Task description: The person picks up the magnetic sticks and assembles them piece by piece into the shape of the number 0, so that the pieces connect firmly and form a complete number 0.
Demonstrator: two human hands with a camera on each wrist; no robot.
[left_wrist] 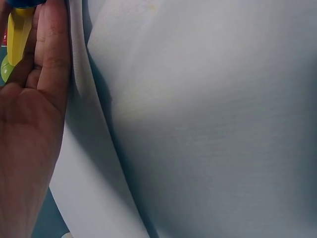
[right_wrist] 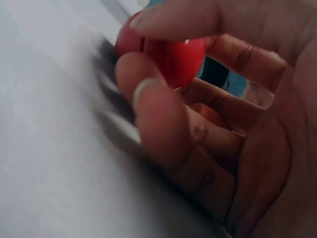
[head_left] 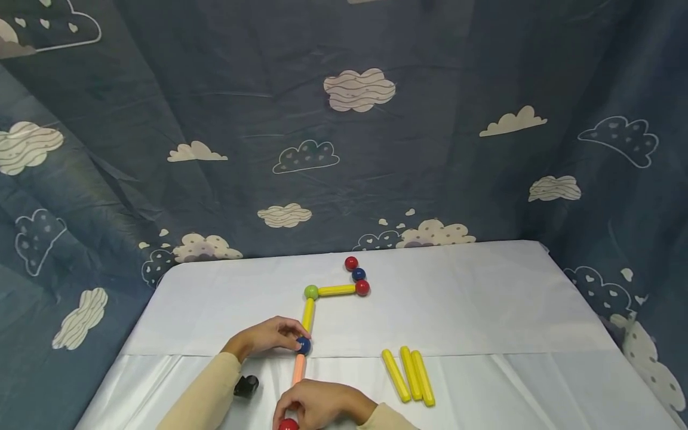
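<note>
My left hand (head_left: 271, 335) pinches a blue ball (head_left: 304, 345) between thumb and fingers. From that ball a yellow stick (head_left: 308, 315) runs back to a green ball (head_left: 311, 292), and an orange-pink stick (head_left: 298, 369) runs toward my body. At the near end of this stick, my right hand (head_left: 322, 403) holds a red ball (head_left: 288, 424) with its thumb and fingertips; the right wrist view shows the red ball (right_wrist: 185, 62) close over the white cloth. A second yellow stick (head_left: 337, 290) joins the green ball to another red ball (head_left: 362, 288).
A blue ball (head_left: 358, 274) and a further red ball (head_left: 351, 263) sit behind that corner. Three loose yellow sticks (head_left: 411, 373) lie right of my right hand on the white cloth (head_left: 510, 310). A small black object (head_left: 246, 386) is beside my left sleeve. A dark cloud-patterned curtain (head_left: 430, 167) hangs behind.
</note>
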